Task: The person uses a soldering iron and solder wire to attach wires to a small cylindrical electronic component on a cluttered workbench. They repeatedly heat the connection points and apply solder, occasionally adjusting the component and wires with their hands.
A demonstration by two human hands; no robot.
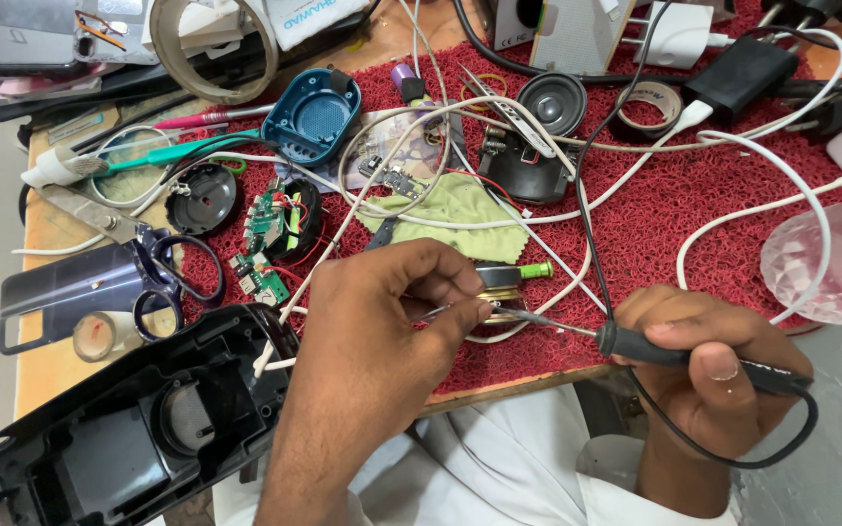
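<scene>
My left hand (382, 331) pinches a thin wire or strand of solder between thumb and fingers, just over a small round speaker part (501, 282) with a brass-coloured rim and a green stub. My right hand (704, 365) grips a black soldering iron (635, 343) by its handle, its metal tip pointing left and meeting the wire at the speaker part. The iron's black cord loops under my right wrist. Both hands hover at the near edge of a red mat (655, 214).
A black plastic housing (119, 419) lies at the lower left. Scattered on the mat are a green circuit board (267, 226), a teal speaker shell (310, 115), a loose speaker cone (552, 101), a green cloth (460, 209), white cables, scissors (163, 268) and tape rolls.
</scene>
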